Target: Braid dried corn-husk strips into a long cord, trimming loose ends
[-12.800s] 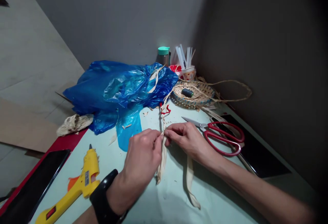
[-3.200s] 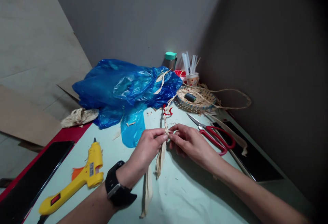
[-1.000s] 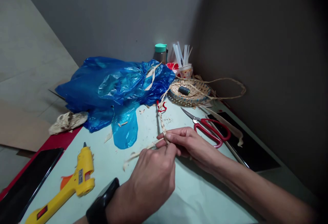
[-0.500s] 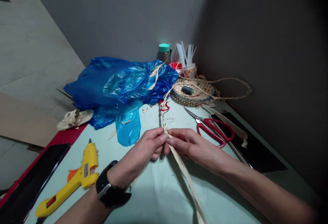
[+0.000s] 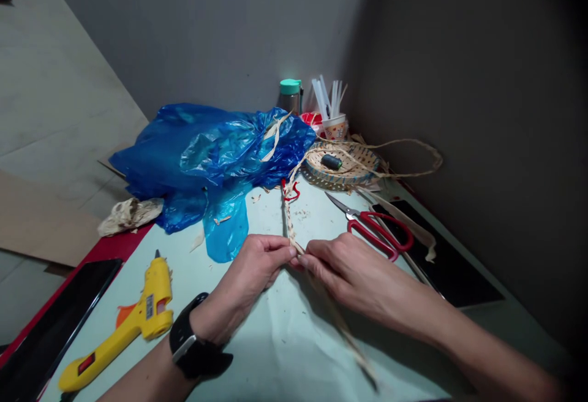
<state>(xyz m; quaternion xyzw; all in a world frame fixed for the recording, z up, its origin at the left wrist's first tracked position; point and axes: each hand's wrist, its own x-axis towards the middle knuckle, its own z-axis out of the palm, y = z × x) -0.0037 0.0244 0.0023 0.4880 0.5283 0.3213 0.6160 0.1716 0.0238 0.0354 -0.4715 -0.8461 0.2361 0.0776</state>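
A braided cord of pale dried-leaf strips (image 5: 287,215) runs over the light table from a red tie (image 5: 288,192) toward me. My left hand (image 5: 250,270), with a black watch on its wrist, pinches the braid's near end. My right hand (image 5: 351,273) pinches the same spot from the other side, fingertips touching. A loose strip (image 5: 342,328) trails from my right hand toward the table's near edge and looks blurred.
Red-handled scissors (image 5: 374,230) lie right of my hands. A yellow glue gun (image 5: 126,328) lies at the near left. A blue plastic bag (image 5: 206,157), a woven tray (image 5: 342,166), a cup of sticks (image 5: 333,123) and a green-capped bottle (image 5: 290,95) stand behind.
Both hands stay pinched on the braid's end. Over the last second my left hand drew back from over the braid to its left side, and the loose strip swung toward the near right.
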